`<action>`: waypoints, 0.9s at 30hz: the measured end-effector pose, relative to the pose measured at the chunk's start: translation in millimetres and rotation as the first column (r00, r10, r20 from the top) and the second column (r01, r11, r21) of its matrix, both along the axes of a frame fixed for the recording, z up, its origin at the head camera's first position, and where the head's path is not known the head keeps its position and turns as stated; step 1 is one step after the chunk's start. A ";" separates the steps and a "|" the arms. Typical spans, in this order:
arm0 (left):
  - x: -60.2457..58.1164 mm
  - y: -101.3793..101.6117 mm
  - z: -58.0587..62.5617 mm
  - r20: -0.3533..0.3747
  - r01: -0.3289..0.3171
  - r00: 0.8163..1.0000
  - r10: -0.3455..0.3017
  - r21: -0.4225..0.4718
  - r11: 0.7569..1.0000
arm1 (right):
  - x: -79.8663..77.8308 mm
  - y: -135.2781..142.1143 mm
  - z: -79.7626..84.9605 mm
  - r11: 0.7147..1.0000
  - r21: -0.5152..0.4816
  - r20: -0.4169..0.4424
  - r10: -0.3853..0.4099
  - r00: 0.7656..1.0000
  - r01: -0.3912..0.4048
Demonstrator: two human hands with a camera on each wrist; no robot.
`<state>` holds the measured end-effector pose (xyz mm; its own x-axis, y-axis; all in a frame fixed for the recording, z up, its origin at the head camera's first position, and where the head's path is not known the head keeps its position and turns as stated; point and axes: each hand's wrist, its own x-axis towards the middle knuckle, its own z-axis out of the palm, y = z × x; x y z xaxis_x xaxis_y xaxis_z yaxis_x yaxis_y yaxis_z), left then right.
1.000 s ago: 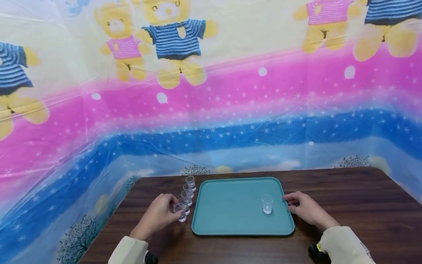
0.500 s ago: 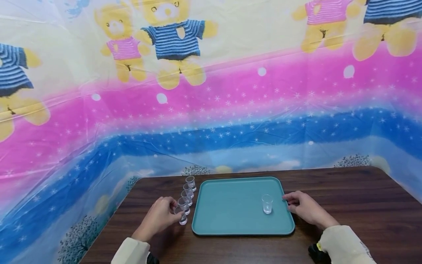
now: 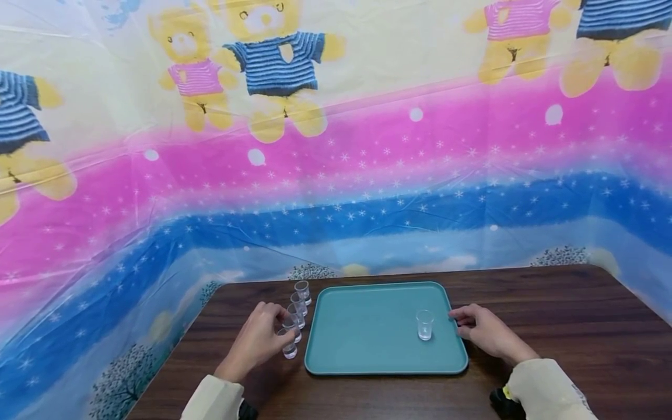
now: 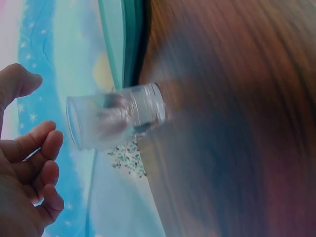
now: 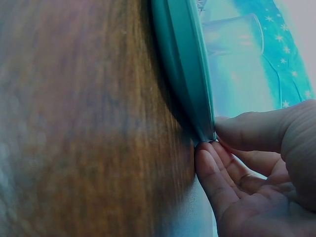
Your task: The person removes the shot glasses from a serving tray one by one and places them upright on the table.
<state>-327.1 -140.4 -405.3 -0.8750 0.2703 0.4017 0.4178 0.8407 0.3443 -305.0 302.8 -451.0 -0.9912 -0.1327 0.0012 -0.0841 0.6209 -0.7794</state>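
Note:
Several small clear shot glasses stand upright in a line left of the teal tray [image 3: 367, 332]. My left hand [image 3: 254, 337] is over the nearest shot glass [image 3: 289, 350] of that line. In the left wrist view, the thumb and fingers of this left hand [image 4: 27, 168] are spread apart beyond the rim of the shot glass [image 4: 116, 116], holding nothing. At the tray's right edge, my right hand [image 3: 485, 331] pinches the rim, thumb above and fingertips below, as the right wrist view shows. A single shot glass [image 3: 424, 325] stands upright on the tray's right part.
The brown wooden table [image 3: 567, 326] carries everything. Behind it hangs a cloth [image 3: 367, 192] printed with bears and snowflakes. The farthest shot glass [image 3: 302, 291] of the line stands near the table's back edge, close to the tray's far left corner.
My left hand has let go of the nearest shot glass and risen slightly, after shifting it a little toward me. The right hand and tray stay where they were.

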 end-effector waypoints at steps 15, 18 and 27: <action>-4.5 45.5 0.1 -0.063 0.246 0.967 -0.248 -0.031 0.969 | -2.1 2.0 -4.0 1.000 -0.019 -0.005 -0.008 1.000 0.008; -5.5 56.6 -2.3 -0.063 0.288 0.955 -0.290 -0.034 0.957 | -2.4 1.3 -3.6 1.000 -0.012 -0.003 -0.014 1.000 0.014; -8.5 90.9 -11.2 -0.052 0.378 0.922 -0.383 -0.084 0.922 | -1.2 2.5 -4.1 1.000 -0.023 0.001 -0.021 1.000 0.021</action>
